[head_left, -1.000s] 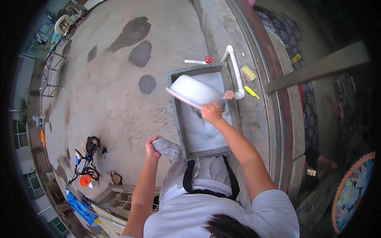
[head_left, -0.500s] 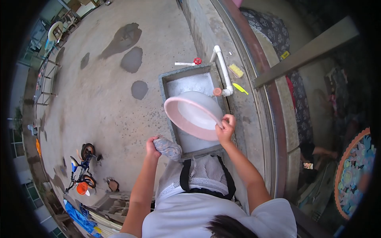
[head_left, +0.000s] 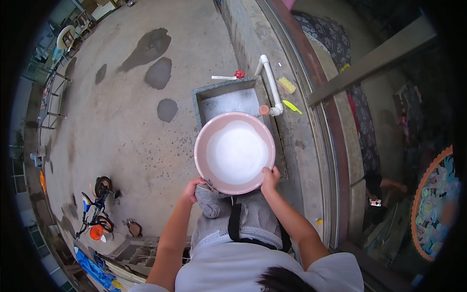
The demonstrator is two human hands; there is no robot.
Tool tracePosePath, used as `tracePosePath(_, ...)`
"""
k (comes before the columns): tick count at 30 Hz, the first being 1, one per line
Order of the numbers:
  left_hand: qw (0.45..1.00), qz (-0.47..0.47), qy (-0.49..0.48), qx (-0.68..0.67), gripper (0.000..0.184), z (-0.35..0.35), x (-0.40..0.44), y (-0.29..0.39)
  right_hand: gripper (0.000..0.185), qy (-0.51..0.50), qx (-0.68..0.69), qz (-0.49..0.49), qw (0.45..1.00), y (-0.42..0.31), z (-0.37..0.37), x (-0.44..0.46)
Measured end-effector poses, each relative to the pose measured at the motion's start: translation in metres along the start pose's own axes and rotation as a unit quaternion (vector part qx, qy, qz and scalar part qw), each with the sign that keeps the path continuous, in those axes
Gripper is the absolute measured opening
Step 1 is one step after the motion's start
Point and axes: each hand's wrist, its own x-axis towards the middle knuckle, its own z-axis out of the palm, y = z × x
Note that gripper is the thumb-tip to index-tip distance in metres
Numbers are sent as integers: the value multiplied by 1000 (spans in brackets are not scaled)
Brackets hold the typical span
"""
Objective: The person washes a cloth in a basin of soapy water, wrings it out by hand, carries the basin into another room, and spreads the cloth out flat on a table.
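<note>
A round pink basin (head_left: 203, 160) with a white inside is upright over the near part of the stone sink (head_left: 196, 108). Around its right rim, near the body, my right hand (head_left: 270, 179) is closed. My left hand (head_left: 193, 189) grips a bunched grey cloth (head_left: 208, 201), which hangs beside the basin's lower left edge; whether these fingers also touch the rim is hard to tell. White suds (head_left: 231, 104) show in the sink's far part, while the basin hides the rest.
A white pipe (head_left: 273, 87) with an orange-pink tap knob (head_left: 263, 110) stands at the sink's right. A yellow brush (head_left: 286, 85) and yellow-green knife-shaped tool (head_left: 292, 106) lie on the ledge. A small bike (head_left: 97, 207) is at lower left; a red-handled valve (head_left: 239, 74) sits beyond the sink.
The basin has turned from tilted on its side to upright and come nearer my body. My left hand has moved slightly right with the cloth, up to the basin's edge.
</note>
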Motion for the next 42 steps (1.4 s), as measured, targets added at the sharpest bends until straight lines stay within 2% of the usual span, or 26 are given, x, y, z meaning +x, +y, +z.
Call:
tracePosePath(3, 998, 56, -32, 27, 65, -7, -10, 9, 32, -8, -148, 17, 989, 26, -14, -6)
tracePosePath(4, 998, 50, -35, 11, 69, -8, -13, 14, 39, -23, -130, 35, 991, 32, -19, -6)
tracePosePath(7, 994, 51, -39, 93, 67, -1, -17, 27, 39, -43, -121, 101, 987, 39, -21, 7)
tracePosePath(10, 982, 114, 27, 148, 50, 37, -14, 25, 38, -35, -98, 136, 985, 38, -10, 32)
tracePosePath(13, 986, -45, 63, 150, 41, 38, 17, 29, 37, -64, -79, 143, 984, 35, -1, 55)
tracePosePath(14, 981, -62, 121, 136, 40, 45, 24, 28, 40, -70, -90, 161, 980, 31, 0, 64)
tracePosePath(17, 985, -71, 113, 108, 40, 22, 66, 21, 47, -70, -49, 161, 983, 17, 5, 83)
tracePosePath(20, 985, -72, 106, 115, 35, 36, 80, 25, 54, -3, -42, 157, 987, 7, 9, 97)
tracePosePath(23, 984, 5, 114, 133, 30, 63, 78, 33, 56, -122, -52, 189, 973, 26, -14, 129)
tracePosePath(26, 984, 53, 101, 140, 30, 57, 91, 31, 50, -84, 1, 264, 961, 23, -23, 115)
tracePosePath(29, 950, 69, 163, 259, 32, 33, 99, 26, 45, -156, 36, 422, 892, 44, -39, 101)
tracePosePath(32, 954, 74, 161, 241, 34, 14, 86, 37, 43, -187, -30, 394, 899, 70, -23, 104)
tracePosePath(35, 941, 88, 178, 272, 35, 40, 68, 57, 38, -146, -66, 346, 925, 65, 6, 119)
tracePosePath(36, 938, 83, 188, 280, 43, 39, 72, 57, 38, -129, -64, 345, 928, 66, 1, 118)
tracePosePath(39, 942, 83, 236, 225, 46, 32, 75, 47, 39, -90, -75, 343, 932, 46, -26, 126)
tracePosePath(40, 957, 87, 202, 189, 56, 8, 81, 41, 39, -83, -88, 352, 928, 43, -45, 119)
tracePosePath(42, 976, 77, 169, 113, 61, -24, 62, 41, 40, -77, -115, 357, 924, 36, -49, 108)
